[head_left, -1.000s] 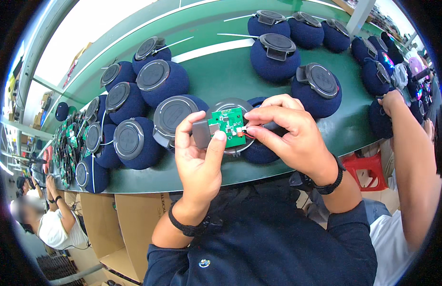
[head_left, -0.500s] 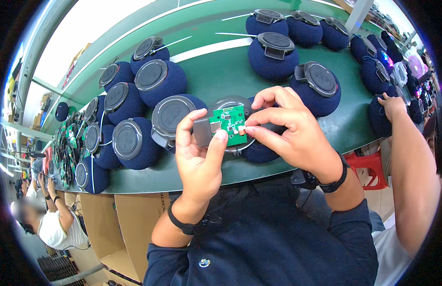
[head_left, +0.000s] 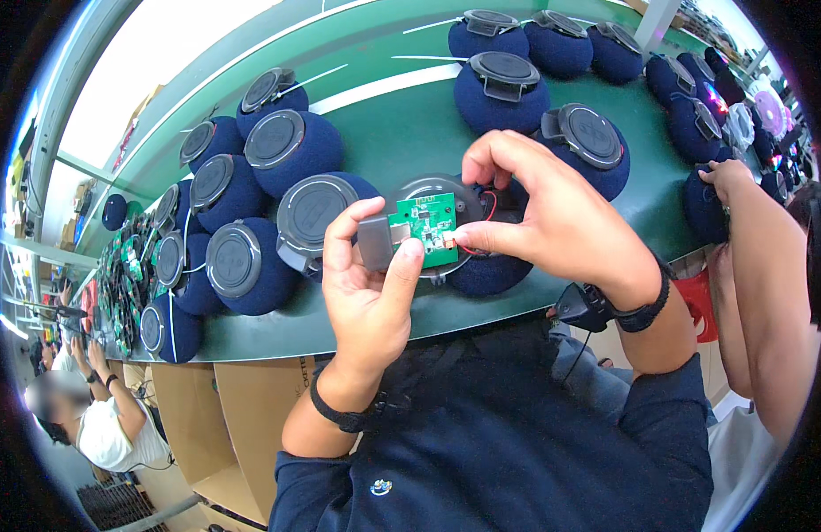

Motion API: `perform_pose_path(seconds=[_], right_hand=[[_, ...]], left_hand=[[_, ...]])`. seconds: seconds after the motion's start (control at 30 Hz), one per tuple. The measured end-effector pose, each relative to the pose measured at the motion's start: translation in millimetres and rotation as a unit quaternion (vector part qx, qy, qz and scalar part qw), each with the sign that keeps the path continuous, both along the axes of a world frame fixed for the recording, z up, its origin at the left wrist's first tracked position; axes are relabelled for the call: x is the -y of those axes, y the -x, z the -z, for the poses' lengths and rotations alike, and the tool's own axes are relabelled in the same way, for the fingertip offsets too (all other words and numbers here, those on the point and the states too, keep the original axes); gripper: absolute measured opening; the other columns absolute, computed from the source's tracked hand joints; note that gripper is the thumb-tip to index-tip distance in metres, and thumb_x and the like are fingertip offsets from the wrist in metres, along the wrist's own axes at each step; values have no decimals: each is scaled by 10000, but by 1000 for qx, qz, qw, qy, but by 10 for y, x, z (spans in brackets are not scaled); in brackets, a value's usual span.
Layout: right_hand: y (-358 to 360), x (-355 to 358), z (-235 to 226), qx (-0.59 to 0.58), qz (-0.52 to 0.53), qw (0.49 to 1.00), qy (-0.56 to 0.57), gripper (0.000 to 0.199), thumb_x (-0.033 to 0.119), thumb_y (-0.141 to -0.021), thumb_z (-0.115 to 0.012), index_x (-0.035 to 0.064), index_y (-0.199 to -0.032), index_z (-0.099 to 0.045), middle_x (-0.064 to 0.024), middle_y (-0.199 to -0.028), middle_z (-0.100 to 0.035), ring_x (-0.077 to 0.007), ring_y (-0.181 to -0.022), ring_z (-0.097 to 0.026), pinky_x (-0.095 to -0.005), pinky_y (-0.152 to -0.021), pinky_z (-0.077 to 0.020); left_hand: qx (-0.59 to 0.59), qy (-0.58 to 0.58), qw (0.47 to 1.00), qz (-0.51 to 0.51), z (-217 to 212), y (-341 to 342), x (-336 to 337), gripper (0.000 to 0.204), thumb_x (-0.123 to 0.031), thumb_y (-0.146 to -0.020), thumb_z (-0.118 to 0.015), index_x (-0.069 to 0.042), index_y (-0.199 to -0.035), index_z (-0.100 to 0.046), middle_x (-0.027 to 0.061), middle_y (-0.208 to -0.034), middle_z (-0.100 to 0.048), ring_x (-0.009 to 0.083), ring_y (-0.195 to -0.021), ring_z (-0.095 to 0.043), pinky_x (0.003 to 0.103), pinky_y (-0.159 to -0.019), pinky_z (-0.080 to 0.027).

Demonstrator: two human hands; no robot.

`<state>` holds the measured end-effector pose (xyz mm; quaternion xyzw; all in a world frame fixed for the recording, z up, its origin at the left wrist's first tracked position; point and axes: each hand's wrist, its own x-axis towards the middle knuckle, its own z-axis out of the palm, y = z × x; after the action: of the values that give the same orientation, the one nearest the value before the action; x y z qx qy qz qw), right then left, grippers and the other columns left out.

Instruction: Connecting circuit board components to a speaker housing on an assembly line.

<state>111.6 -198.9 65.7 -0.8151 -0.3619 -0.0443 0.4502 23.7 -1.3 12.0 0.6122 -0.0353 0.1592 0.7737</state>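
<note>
The left hand (head_left: pixel 370 297) clamps the green circuit board (head_left: pixel 439 214) between thumb and fingers; the right hand (head_left: pixel 561 217), fingers curled and parted from the thumb, rests its thumbtip at the wire connector (head_left: pixel 448 239).

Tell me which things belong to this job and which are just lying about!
Belong to the job:
green board, held in the left hand
small plug, by the thumb of the right hand
red wire

Probably just lying about:
pile of boards
cardboard box
blue balls around
</note>
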Motion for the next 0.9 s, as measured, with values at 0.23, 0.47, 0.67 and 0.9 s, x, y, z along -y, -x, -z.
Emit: perform_pose_path(seconds=[0.23,0.47,0.67,0.9], right_hand=[[-105,5,-67,-94,-38,994,30,409,177,-770,-878,15,-1014,-592,-103,-834,-600,-231,-774,-608,-359,-696,-509],[-24,18,-34,-63,-52,997,3,275,130,-801,-855,-4,-879,-628,-127,-803,-653,-224,-743,-676,-356,-677,-527],[-45,87,-74,-94,-69,993,13,277,148,-805,-861,-3,-882,-642,-111,-780,-656,-198,-731,-667,-331,-684,-525],[27,61,17,-92,-41,993,-55,221,127,-813,-846,14,-924,-692,-116,-1047,-672,-225,-945,-670,-340,-839,-528]], left_hand=[[-4,-37,999,5,-48,-37,-35,493,-30,-964,-701,-48,-1404,-481,97,-1208,-668,152,-1080,-659,311,-962,-526],[-21,-20,1000,2,0,12,17,496,-36,-956,-708,-45,-1398,-484,62,-1132,-665,123,-1032,-648,287,-918,-526],[-31,-36,999,12,-51,43,49,495,-42,-952,-720,-47,-1389,-487,63,-1171,-638,123,-1039,-639,281,-913,-520],[3,-40,999,-23,-22,-22,33,490,-5,-956,-699,-43,-1386,-467,105,-1216,-634,155,-1075,-653,304,-933,-540]])
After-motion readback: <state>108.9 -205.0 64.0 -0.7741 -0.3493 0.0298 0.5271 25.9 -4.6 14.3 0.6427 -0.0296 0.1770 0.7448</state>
